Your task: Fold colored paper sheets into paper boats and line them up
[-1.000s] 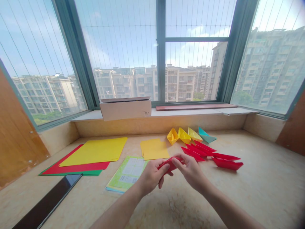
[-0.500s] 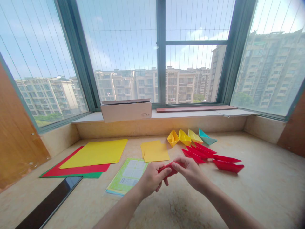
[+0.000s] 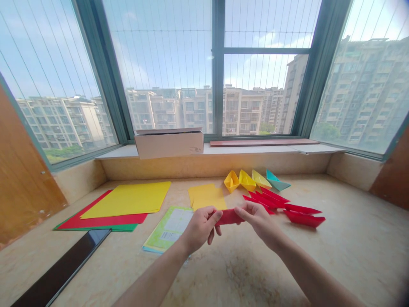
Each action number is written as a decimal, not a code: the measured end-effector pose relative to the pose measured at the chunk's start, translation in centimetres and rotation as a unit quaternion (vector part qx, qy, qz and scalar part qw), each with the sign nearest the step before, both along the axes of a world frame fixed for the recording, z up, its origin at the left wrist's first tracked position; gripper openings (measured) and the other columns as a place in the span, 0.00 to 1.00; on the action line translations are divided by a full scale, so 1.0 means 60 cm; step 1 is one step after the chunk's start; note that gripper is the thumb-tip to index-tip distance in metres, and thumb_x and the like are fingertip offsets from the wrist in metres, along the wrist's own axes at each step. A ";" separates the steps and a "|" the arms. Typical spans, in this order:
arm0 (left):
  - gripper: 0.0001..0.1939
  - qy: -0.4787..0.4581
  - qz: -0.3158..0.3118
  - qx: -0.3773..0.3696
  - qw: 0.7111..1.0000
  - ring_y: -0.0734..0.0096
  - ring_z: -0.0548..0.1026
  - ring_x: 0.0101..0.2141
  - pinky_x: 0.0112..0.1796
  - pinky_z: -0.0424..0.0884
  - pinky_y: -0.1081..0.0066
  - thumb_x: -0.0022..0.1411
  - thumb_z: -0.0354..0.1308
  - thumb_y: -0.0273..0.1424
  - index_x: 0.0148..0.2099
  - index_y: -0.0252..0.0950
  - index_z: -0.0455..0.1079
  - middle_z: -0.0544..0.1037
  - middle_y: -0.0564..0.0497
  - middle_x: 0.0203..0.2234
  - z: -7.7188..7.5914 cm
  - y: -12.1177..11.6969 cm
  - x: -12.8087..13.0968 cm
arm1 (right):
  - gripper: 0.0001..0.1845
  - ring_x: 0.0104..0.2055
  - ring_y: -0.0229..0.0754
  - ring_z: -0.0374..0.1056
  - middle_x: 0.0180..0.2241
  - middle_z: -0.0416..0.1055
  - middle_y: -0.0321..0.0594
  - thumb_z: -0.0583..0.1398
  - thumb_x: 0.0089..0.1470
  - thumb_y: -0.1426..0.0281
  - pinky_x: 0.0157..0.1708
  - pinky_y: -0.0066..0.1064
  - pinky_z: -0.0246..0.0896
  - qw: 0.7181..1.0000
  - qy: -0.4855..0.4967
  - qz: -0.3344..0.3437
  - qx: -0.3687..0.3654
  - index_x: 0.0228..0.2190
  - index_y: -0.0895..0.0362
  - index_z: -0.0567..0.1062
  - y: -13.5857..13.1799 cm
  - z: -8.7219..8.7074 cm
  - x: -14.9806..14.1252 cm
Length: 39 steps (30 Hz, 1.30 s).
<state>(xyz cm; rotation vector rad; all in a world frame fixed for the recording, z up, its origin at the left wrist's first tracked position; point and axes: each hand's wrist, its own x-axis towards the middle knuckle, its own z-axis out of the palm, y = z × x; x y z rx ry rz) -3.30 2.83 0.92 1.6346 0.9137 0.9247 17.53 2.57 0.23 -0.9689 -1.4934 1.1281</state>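
Note:
Between my two hands, above the stone counter, is a small folded red paper (image 3: 229, 217). My left hand (image 3: 204, 224) pinches its left end, thumb on the near face and fingers curled beneath. At the other end, the thumb and fingers of my right hand (image 3: 254, 216) grip it; part of the paper is hidden under them. Just beyond my right hand lie several red paper boats (image 3: 303, 217) in a slanting row. Behind these stand yellow paper boats (image 3: 247, 181) and a teal paper boat (image 3: 277, 181).
Orange-yellow sheets (image 3: 206, 196) and a green paper packet (image 3: 166, 232) lie near my left hand. Farther left are stacked yellow sheets (image 3: 128, 199) over red and green ones, with a dark phone-like device (image 3: 64, 268) in front. A white box (image 3: 169, 144) sits on the window ledge.
My hands have drawn slightly apart along the red paper, so a longer, flatter strip of it shows between them. The whole view has shifted a little.

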 end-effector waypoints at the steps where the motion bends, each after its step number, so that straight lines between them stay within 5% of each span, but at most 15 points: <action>1: 0.24 0.000 0.002 0.002 1.000 0.81 0.64 0.10 0.12 0.52 0.81 0.64 0.52 0.50 0.32 0.32 0.66 0.74 0.53 0.17 -0.001 0.001 -0.001 | 0.23 0.28 0.40 0.66 0.24 0.73 0.39 0.63 0.54 0.51 0.31 0.31 0.58 1.000 -0.002 0.006 -0.001 0.25 0.59 0.74 -0.001 0.002 0.001; 14: 0.24 0.055 0.042 0.006 0.998 0.79 0.60 0.08 0.13 0.52 0.80 0.65 0.50 0.51 0.31 0.35 0.64 0.62 0.61 0.07 0.008 -0.008 0.005 | 0.23 0.27 0.41 0.70 0.23 0.76 0.41 0.65 0.50 0.51 0.31 0.32 0.62 0.999 -0.026 -0.035 0.016 0.25 0.60 0.78 -0.006 0.016 -0.001; 17: 0.22 0.026 0.036 -0.012 0.999 0.79 0.65 0.11 0.14 0.56 0.79 0.64 0.53 0.49 0.42 0.32 0.68 0.70 0.58 0.14 0.008 -0.006 0.004 | 0.22 0.26 0.41 0.71 0.23 0.76 0.40 0.65 0.50 0.52 0.31 0.33 0.63 0.998 -0.016 -0.055 0.001 0.29 0.60 0.77 -0.007 0.015 -0.002; 21: 0.33 -0.032 0.008 -0.019 0.999 0.78 0.70 0.16 0.18 0.62 0.79 0.59 0.63 0.41 0.61 0.36 0.57 0.75 0.56 0.24 0.011 -0.008 0.003 | 0.24 0.24 0.41 0.71 0.25 0.77 0.40 0.66 0.50 0.53 0.28 0.32 0.62 0.996 0.017 -0.067 -0.048 0.39 0.61 0.75 -0.011 0.016 -0.007; 30: 0.28 -0.086 0.109 0.023 0.990 0.78 0.70 0.16 0.16 0.63 0.77 0.59 0.61 0.43 0.56 0.34 0.61 0.73 0.55 0.27 0.011 -0.010 0.017 | 0.25 0.27 0.38 0.71 0.31 0.75 0.42 0.56 0.60 0.51 0.27 0.30 0.63 0.996 -0.050 0.072 -0.009 0.39 0.61 0.77 -0.022 0.006 -0.027; 39: 0.26 -0.070 0.094 0.055 0.992 0.68 0.77 0.33 0.28 0.76 0.71 0.66 0.54 0.40 0.62 0.38 0.56 0.75 0.49 0.36 0.001 -0.012 0.021 | 0.22 0.27 0.39 0.72 0.31 0.77 0.43 0.55 0.62 0.54 0.25 0.30 0.68 0.998 -0.048 0.038 0.033 0.39 0.60 0.77 -0.024 0.005 -0.034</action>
